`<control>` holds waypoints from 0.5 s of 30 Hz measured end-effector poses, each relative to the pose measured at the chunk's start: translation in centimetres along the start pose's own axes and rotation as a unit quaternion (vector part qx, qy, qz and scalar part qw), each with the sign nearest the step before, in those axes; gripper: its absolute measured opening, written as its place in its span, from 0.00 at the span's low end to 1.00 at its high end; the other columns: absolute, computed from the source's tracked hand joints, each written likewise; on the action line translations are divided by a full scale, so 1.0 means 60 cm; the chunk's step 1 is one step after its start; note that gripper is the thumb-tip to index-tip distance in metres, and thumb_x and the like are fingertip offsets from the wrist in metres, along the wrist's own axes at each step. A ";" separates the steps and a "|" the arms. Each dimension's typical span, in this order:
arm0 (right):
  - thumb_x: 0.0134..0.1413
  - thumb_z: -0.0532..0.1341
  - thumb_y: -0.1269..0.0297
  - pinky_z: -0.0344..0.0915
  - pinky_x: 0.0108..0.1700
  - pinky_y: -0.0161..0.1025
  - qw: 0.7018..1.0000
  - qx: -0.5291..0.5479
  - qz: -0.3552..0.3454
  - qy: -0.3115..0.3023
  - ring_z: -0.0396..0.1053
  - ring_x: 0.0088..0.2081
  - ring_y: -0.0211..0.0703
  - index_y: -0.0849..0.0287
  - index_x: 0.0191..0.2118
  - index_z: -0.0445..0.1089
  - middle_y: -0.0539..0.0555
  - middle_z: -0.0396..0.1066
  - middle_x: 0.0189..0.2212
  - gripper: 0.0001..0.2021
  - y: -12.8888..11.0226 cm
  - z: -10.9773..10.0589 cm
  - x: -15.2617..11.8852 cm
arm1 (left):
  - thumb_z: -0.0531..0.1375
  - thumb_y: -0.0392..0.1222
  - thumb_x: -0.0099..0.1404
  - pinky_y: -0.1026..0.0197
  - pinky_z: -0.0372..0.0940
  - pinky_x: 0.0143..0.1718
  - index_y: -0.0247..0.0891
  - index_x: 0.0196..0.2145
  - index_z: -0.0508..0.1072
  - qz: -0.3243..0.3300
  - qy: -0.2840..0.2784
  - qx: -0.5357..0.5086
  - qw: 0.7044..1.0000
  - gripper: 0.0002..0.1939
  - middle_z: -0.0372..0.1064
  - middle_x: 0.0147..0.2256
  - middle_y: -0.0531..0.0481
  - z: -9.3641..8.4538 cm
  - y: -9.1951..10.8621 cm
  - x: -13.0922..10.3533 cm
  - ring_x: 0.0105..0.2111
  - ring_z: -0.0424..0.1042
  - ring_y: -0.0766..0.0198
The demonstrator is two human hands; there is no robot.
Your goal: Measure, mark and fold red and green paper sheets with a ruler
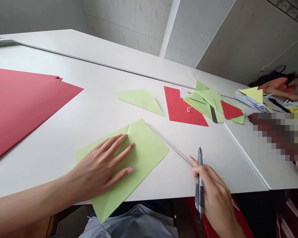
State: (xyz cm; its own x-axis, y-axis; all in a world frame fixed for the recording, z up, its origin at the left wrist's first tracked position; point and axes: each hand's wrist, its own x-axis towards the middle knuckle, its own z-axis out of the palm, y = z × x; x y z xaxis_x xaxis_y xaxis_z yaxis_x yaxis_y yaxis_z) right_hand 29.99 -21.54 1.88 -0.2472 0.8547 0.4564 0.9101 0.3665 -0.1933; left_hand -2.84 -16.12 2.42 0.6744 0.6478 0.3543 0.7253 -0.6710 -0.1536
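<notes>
One light green sheet (pixel 149 155) lies at the near edge of the counter (pixel 52 148), one corner jutting past that edge above the person's lap. It carries a short crease near its far corner and another near the overhanging one. Two hands are at work. The left hand (pixel 108 162) rests palm down on the sheet, fingers spread, thumb apart. The right hand (pixel 212 191) is curled around one grey pen (pixel 200 181), tip pointing away, while its fingertips meet the near end of one clear strip (pixel 169 142). The strip slants to the sheet's far corner; whether it lies over or under the paper there, I cannot tell.

Just beyond the sheet is one folded green piece (pixel 140 101), apart from it. To its right come one flat red sheet (pixel 175 107) with a bit of white string (pixel 189 108) on it, then an overlapping green pile (pixel 205 100), too layered to count, bearing one dark strip (pixel 213 114) and one small red piece (pixel 230 109).

At left lies large red paper (pixel 27 102), its sheets uncountable. White surface runs between it and the green sheet, and another stretch between the pen and the pale seam (pixel 245 153) at right. Farther right, one yellow piece (pixel 253 94) tops white papers near a seated person (pixel 283 85).
</notes>
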 end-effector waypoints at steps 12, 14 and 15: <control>0.62 0.49 0.80 0.73 0.42 0.45 0.994 0.041 -0.083 -0.062 0.68 0.57 0.56 0.55 0.35 0.59 0.56 0.71 0.57 0.11 0.000 0.037 0.029 | 0.53 0.36 0.71 0.55 0.70 0.36 0.39 0.46 0.74 0.004 0.019 -0.062 0.998 0.11 0.66 0.46 0.39 0.008 -0.003 0.021 0.43 0.70 0.53; 0.62 0.53 0.77 0.72 0.43 0.46 0.992 0.069 -0.083 -0.062 0.69 0.55 0.55 0.55 0.35 0.58 0.58 0.70 0.57 0.09 0.006 0.038 0.036 | 0.53 0.37 0.71 0.56 0.70 0.41 0.39 0.46 0.72 -0.005 0.001 -0.113 0.994 0.10 0.63 0.51 0.40 0.010 -0.012 0.022 0.49 0.69 0.55; 0.63 0.54 0.76 0.72 0.44 0.46 0.991 0.084 -0.087 -0.065 0.69 0.56 0.54 0.55 0.36 0.59 0.59 0.70 0.58 0.08 0.010 0.038 0.042 | 0.53 0.38 0.72 0.56 0.69 0.44 0.39 0.47 0.71 -0.006 -0.005 -0.130 0.991 0.10 0.62 0.54 0.40 0.009 -0.016 0.023 0.52 0.68 0.55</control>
State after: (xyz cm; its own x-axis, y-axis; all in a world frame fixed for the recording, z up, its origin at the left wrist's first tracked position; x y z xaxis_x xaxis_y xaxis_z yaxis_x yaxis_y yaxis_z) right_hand 29.14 -18.35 0.94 -0.4463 0.8095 0.3815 0.7846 0.5590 -0.2682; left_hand -2.53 -14.39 2.53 0.6678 0.6595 0.3450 0.6743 -0.7323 0.0947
